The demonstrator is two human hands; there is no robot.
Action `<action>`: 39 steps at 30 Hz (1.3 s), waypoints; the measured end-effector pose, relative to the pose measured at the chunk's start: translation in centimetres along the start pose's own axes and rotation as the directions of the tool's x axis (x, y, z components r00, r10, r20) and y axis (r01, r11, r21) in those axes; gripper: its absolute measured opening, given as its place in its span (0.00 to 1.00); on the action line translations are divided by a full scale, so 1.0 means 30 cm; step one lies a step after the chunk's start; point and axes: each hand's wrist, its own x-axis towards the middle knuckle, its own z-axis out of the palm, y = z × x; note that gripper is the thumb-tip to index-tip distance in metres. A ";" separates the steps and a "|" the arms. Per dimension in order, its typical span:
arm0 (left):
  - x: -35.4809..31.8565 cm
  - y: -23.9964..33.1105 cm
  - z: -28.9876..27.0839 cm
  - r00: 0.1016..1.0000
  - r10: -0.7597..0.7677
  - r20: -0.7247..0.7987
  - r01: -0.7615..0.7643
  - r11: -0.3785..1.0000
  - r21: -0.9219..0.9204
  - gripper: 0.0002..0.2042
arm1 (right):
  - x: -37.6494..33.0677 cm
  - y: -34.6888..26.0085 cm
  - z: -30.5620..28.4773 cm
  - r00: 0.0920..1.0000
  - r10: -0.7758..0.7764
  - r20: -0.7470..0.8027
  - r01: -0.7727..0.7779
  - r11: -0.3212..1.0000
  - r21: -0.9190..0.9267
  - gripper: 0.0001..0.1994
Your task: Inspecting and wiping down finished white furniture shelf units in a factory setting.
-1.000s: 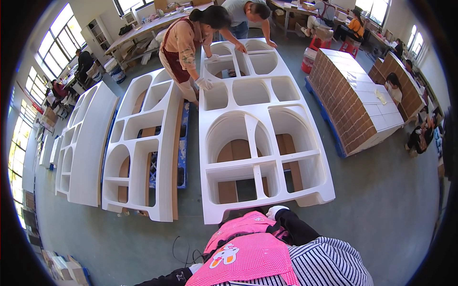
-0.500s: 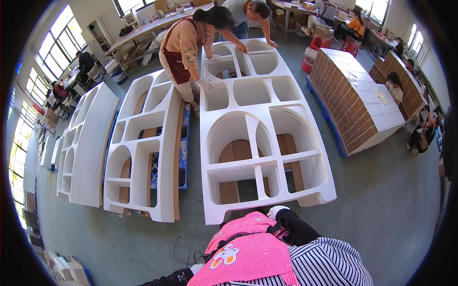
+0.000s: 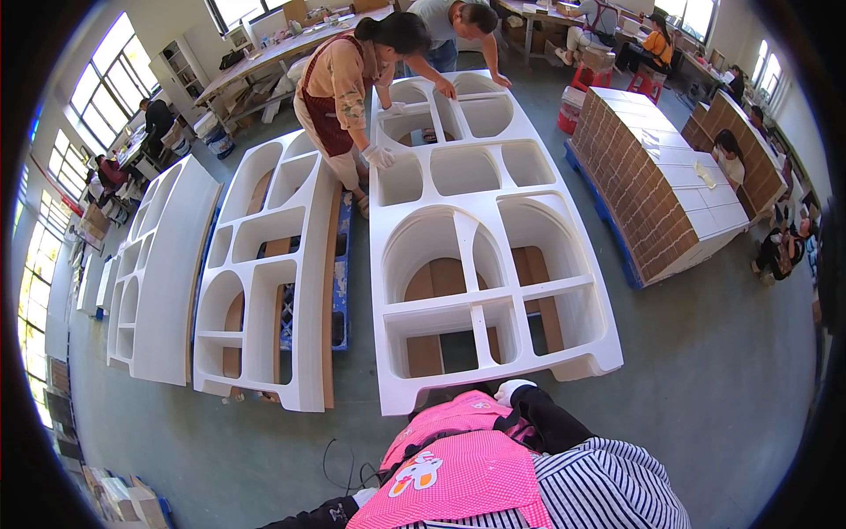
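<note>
Large white arched shelf unit (image 3: 480, 238) flat on floor, centre; near edge at 12 o'clock from wearer. Three more white shelf panels: 9 o'clock (image 3: 264, 273), far 9 o'clock (image 3: 159, 273), one barely seen beyond. Two brown-sided board stacks (image 3: 656, 194), 2 o'clock. Two co-workers (image 3: 352, 88) at far end, 12 o'clock. Right hand (image 3: 511, 390), white-gloved, apparently resting at near edge; grasp indeterminable. Left hand unseen. Risk: uneven lifting could flex thin dividers, crack them.

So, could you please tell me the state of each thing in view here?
Big white frame: lying flat on pallets, compartments empty.
Second white frame: flat alongside, apart.
Third white frame: flat, farther left.
Right hand: gloved, by the big frame's near edge.
Cardboard stack: upright on a pallet.
</note>
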 end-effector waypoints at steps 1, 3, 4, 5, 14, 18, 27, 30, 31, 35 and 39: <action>-0.015 0.022 0.003 0.999 -0.021 0.043 0.021 1.000 -0.006 0.22 | 0.011 -0.009 -0.002 1.000 -0.017 0.009 0.017 1.000 -0.005 0.24; -0.032 0.038 0.017 0.999 -0.036 0.014 0.037 0.997 -0.072 0.22 | -0.005 -0.021 -0.014 1.000 -0.027 0.006 0.027 1.000 -0.006 0.24; -0.039 0.046 0.020 0.999 -0.051 -0.014 0.049 0.990 -0.135 0.22 | -0.016 -0.025 -0.019 1.000 -0.026 0.004 0.026 1.000 -0.005 0.24; -0.019 0.022 0.015 0.999 -0.040 -0.008 0.038 0.992 -0.124 0.22 | -0.038 -0.025 -0.024 1.000 -0.007 -0.003 0.007 1.000 0.004 0.24; -0.030 0.019 0.036 0.989 -0.145 -0.032 0.145 0.989 -0.003 0.23 | 0.025 0.015 0.026 0.999 -0.048 0.018 0.049 0.998 -0.039 0.24; -0.031 0.027 0.031 0.994 -0.102 -0.028 0.101 0.995 -0.025 0.23 | 0.034 0.024 0.037 0.998 -0.066 0.007 0.067 0.995 -0.073 0.24; -0.017 0.013 0.044 0.984 -0.175 -0.020 0.174 0.982 -0.070 0.22 | -0.035 -0.020 -0.003 1.000 -0.020 -0.009 0.019 0.999 -0.043 0.23; -0.018 0.016 0.044 0.987 -0.159 -0.008 0.159 0.987 -0.028 0.22 | -0.026 -0.020 0.000 0.993 -0.116 0.020 0.118 0.982 -0.149 0.22; -0.017 0.014 0.049 0.987 -0.158 -0.011 0.158 0.987 -0.027 0.22 | -0.035 -0.027 -0.005 0.993 -0.118 0.021 0.119 0.982 -0.149 0.22; -0.018 0.017 0.046 0.989 -0.144 -0.021 0.144 0.990 -0.007 0.22 | -0.032 -0.011 0.011 0.998 -0.055 -0.006 0.054 0.996 -0.077 0.23; -0.018 0.014 0.050 0.990 -0.135 -0.033 0.135 0.991 0.005 0.23 | -0.037 -0.016 0.019 0.999 -0.033 -0.030 0.031 0.998 -0.059 0.23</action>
